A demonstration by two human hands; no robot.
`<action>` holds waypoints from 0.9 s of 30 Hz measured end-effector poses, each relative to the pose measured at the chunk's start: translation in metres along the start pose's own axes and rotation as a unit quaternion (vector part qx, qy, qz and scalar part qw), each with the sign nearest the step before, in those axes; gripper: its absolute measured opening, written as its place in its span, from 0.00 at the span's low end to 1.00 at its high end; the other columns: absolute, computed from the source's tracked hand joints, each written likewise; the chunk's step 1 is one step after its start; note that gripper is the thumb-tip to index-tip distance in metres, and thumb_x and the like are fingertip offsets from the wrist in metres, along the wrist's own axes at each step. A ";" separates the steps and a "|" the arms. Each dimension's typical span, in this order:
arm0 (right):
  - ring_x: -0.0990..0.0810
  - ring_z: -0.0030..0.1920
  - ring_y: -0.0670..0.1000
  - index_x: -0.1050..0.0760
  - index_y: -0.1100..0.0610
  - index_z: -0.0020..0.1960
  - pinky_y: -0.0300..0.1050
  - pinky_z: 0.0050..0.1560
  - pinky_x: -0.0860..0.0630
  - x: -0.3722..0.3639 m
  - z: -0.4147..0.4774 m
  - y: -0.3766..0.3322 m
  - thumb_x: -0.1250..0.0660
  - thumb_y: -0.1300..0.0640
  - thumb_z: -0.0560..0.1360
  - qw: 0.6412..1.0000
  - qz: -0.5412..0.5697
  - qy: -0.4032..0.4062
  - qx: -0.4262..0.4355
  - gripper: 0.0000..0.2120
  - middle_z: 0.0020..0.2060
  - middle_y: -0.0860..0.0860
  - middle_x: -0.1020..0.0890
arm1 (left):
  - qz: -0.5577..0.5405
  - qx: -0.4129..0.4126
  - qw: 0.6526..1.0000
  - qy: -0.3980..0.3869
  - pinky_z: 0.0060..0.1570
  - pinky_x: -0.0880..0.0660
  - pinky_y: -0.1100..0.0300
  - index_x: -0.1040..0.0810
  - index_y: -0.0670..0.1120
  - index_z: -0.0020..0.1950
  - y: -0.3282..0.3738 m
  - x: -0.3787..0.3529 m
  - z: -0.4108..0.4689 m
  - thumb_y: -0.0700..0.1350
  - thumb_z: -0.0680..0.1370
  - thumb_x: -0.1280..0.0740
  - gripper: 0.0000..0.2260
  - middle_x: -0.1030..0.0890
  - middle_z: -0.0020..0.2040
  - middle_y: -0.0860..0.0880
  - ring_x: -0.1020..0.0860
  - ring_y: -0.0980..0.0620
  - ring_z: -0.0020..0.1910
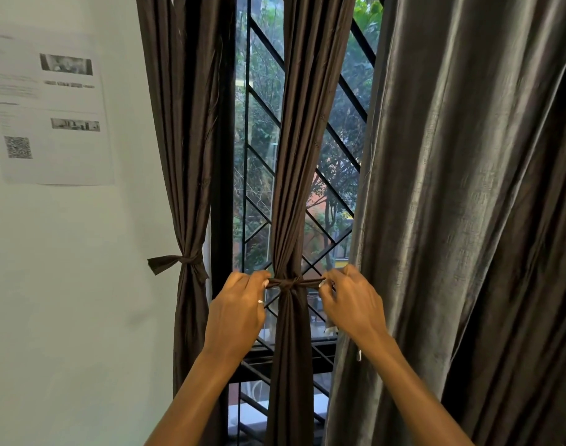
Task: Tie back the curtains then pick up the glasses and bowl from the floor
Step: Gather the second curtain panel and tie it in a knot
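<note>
- Both busy: left hand (239, 309) and right hand (352, 304), fingers curled, pinch tie (302, 281) ends around mid curtain (307, 123).
- Risk: uneven tug, end slips from fingers, tie loosens.
- No glasses, bowl in view.

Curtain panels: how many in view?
3: left panel, tied, by the wall; middle panel, its tie pinched by left hand and right hand; right grey panel, loose. Others may be offscreen.
</note>
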State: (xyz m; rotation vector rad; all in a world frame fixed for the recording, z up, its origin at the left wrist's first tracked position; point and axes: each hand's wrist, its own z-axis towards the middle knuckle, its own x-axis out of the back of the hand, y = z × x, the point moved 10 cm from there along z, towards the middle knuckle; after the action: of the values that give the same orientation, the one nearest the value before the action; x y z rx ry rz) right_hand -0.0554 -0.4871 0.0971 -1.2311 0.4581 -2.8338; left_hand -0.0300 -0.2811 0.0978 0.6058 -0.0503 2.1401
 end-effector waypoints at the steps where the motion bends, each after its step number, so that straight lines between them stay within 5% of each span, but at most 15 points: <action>1: 0.22 0.41 0.51 0.21 0.52 0.53 0.44 0.36 0.26 -0.001 -0.001 0.000 0.41 0.51 0.81 1.000 0.004 -0.005 -0.002 0.11 0.47 0.49 0.24 | -0.002 0.002 1.000 -0.001 0.29 0.20 0.53 0.19 0.44 0.58 0.000 -0.001 0.000 0.31 0.72 0.27 0.17 0.20 0.43 0.48 0.21 0.50 0.42; 8: 0.25 0.41 0.49 0.24 0.56 0.47 0.52 0.46 0.23 -0.028 -0.006 0.007 0.40 0.55 0.82 0.991 0.102 -0.091 -0.015 0.09 0.43 0.49 0.27 | -0.008 0.044 0.999 -0.006 0.25 0.22 0.52 0.19 0.47 0.57 0.007 0.000 0.004 0.41 0.79 0.30 0.08 0.19 0.41 0.51 0.22 0.51 0.37; 11: 0.26 0.44 0.49 0.23 0.57 0.48 0.48 0.46 0.26 -0.035 -0.011 0.006 0.39 0.56 0.83 0.985 0.132 -0.108 -0.010 0.09 0.42 0.49 0.25 | -0.029 0.071 0.996 -0.054 0.32 0.21 0.49 0.23 0.52 0.62 0.010 -0.014 0.006 0.48 0.81 0.36 0.10 0.19 0.45 0.52 0.21 0.52 0.42; 15: 0.21 0.51 0.52 0.23 0.55 0.59 0.53 0.52 0.22 -0.043 -0.015 0.004 0.39 0.54 0.83 0.974 0.186 -0.130 -0.008 0.09 0.52 0.52 0.20 | -0.062 0.080 0.989 -0.110 0.43 0.21 0.51 0.27 0.55 0.67 0.019 -0.033 0.006 0.50 0.82 0.39 0.13 0.19 0.52 0.57 0.22 0.55 0.53; 20: 0.21 0.58 0.55 0.25 0.58 0.63 0.55 0.60 0.23 -0.042 -0.018 0.017 0.38 0.57 0.82 0.968 0.203 -0.145 -0.027 0.11 0.58 0.54 0.20 | -0.067 0.082 0.980 -0.170 0.44 0.22 0.55 0.31 0.57 0.70 0.030 -0.048 0.000 0.52 0.82 0.40 0.16 0.20 0.56 0.61 0.22 0.58 0.53; 27: 0.22 0.63 0.52 0.26 0.58 0.69 0.40 0.62 0.28 -0.038 -0.027 0.047 0.37 0.55 0.82 0.969 0.201 -0.134 -0.048 0.17 0.65 0.52 0.22 | -0.071 0.096 0.977 -0.175 0.42 0.21 0.56 0.26 0.59 0.64 0.044 -0.057 -0.013 0.53 0.81 0.37 0.12 0.19 0.54 0.63 0.20 0.59 0.49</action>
State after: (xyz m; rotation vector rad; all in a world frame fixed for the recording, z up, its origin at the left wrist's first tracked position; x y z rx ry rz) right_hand -0.0539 -0.5201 0.0397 -1.3318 0.7400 -2.2949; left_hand -0.0412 -0.3472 0.0690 1.0653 0.0077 1.8912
